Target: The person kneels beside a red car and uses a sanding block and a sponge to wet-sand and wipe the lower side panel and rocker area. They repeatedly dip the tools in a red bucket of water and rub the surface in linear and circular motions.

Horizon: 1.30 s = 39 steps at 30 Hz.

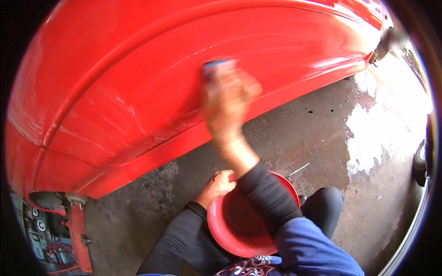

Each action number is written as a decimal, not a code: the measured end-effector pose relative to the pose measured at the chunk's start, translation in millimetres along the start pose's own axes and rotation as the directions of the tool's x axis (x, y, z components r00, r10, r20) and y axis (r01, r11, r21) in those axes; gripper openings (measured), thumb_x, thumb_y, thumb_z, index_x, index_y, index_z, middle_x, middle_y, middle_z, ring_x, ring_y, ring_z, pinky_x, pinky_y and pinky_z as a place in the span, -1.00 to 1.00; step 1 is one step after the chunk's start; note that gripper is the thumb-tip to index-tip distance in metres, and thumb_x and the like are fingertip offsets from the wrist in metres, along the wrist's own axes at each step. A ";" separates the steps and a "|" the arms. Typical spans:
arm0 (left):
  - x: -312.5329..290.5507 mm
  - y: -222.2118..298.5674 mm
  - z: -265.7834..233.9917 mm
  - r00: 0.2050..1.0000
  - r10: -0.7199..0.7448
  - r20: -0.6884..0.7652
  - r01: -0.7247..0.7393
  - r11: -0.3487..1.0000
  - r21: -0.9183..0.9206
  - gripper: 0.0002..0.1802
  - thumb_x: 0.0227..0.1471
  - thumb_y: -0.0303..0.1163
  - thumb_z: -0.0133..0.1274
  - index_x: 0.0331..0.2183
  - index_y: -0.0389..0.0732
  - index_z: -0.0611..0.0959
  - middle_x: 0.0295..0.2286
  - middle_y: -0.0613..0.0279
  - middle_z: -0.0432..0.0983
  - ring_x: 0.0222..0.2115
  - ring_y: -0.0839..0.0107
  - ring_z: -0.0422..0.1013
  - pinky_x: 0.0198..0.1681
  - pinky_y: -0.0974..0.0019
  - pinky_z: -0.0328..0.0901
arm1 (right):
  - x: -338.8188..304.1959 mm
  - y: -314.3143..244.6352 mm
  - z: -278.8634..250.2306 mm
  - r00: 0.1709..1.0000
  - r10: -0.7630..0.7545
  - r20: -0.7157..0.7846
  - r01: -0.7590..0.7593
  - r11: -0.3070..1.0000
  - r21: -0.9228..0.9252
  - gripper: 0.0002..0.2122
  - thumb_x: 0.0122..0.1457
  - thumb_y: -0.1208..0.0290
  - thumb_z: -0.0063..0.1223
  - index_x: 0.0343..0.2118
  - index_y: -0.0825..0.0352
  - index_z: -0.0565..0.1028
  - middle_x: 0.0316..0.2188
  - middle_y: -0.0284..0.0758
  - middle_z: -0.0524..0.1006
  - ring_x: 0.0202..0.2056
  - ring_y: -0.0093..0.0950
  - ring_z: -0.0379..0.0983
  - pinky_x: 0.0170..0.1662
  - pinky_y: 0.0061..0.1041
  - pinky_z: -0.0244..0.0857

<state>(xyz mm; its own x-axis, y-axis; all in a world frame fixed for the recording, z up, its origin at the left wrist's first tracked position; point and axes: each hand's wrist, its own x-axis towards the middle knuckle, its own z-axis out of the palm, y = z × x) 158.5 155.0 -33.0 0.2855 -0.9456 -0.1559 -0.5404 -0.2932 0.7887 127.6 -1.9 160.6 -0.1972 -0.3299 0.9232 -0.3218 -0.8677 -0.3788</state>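
Presently, a small dark pad with a blue edge (214, 65) is pressed against, or held very near, a curved, glossy red painted car panel (161, 83); contact cannot be confirmed because of motion blur. The pad is held in the right hand (225, 103), whose fingers appear closed around it, though individual fingers are not resolved. Pale streaks and cloudy smears are noted across the panel. From these, the step in hand is judged to be rubbing of the painted surface. For the next move, a flat, even pressure and a path overlapping the streaks would be called for, with the sill edge kept clear of hard knocks.

Below, a red round basin (221, 232) is placed between the legs. Its upper-left rim is touched by the left hand (218, 185); the fingers are curled nearly closed and are judged to have hold of the rim. The contents are dark and cannot be identified.

Further out, a grey concrete floor (152, 202) is seen, stained and glaring at right. A red metal upright (79, 239) is located at lower left, beside dial-fitted equipment (41, 225).

Writing: pale lettering is borne by a dark printed shirt front (248, 267), partly cut off. No badge or label is distinguished on the panel or pad.
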 end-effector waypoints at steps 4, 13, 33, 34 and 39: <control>-2.8 -8.6 3.5 0.996 0.084 -0.025 -0.085 0.996 -0.042 -0.60 -0.10 -0.40 0.11 -0.14 -0.26 0.64 -0.21 -0.19 0.58 -0.13 0.03 0.53 -0.05 0.13 0.38 | -16.2 -40.3 1.2 0.966 -0.162 0.202 0.087 0.938 0.335 -0.48 -0.07 0.57 0.24 0.05 0.21 0.49 -0.11 -0.21 0.40 -0.14 -0.26 0.34 -0.13 -0.24 0.30; 4.7 -0.2 -0.5 0.995 -0.057 0.082 0.041 0.983 0.180 -0.60 -0.11 -0.34 0.12 -0.16 -0.28 0.63 -0.24 -0.13 0.58 -0.17 -0.05 0.51 -0.08 0.08 0.39 | 50.7 96.0 -18.4 0.935 0.349 -0.061 -0.349 0.937 0.021 -0.68 0.15 0.46 0.08 -0.01 0.29 0.43 -0.26 -0.15 0.42 -0.10 -0.20 0.28 -0.03 -0.16 0.11; -3.0 34.1 -2.1 0.984 0.008 -0.178 0.035 0.971 0.236 -0.61 -0.15 -0.40 0.12 -0.20 -0.35 0.62 -0.26 -0.20 0.58 -0.17 -0.10 0.51 -0.07 0.09 0.38 | 20.7 -46.7 -5.2 0.990 -0.121 -0.074 0.135 0.963 0.233 -0.54 -0.03 0.46 0.07 0.01 0.40 0.42 -0.13 -0.09 0.43 -0.23 -0.23 0.40 -0.11 -0.19 0.31; -8.3 36.0 3.7 0.945 0.114 -0.308 -0.053 0.978 0.201 -0.59 -0.16 -0.40 0.13 -0.19 -0.36 0.62 -0.24 -0.20 0.58 -0.15 -0.10 0.50 -0.05 0.09 0.38 | 11.4 -54.8 -4.6 0.977 -0.215 -0.002 0.206 0.935 0.287 -0.59 0.01 0.42 0.05 -0.02 0.38 0.44 -0.19 -0.20 0.44 -0.27 -0.32 0.40 -0.23 -0.34 0.32; -1.3 21.0 -6.7 0.997 -0.039 0.064 0.028 0.986 0.167 -0.63 -0.13 -0.36 0.16 -0.20 -0.24 0.66 -0.30 -0.06 0.62 -0.24 0.07 0.56 -0.12 0.12 0.41 | 41.9 130.8 -17.8 0.905 -0.320 0.279 0.378 0.906 -0.188 -0.65 0.04 0.36 0.10 -0.08 0.28 0.44 -0.37 -0.30 0.46 -0.37 -0.35 0.38 -0.27 -0.27 0.22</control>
<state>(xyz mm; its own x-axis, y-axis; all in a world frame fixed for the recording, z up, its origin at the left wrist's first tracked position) 152.1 151.0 -12.3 0.2556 -0.9404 -0.2244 -0.6563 -0.3392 0.6739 60.7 -122.6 148.6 0.1828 -0.1248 0.9752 -0.5402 -0.8415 -0.0065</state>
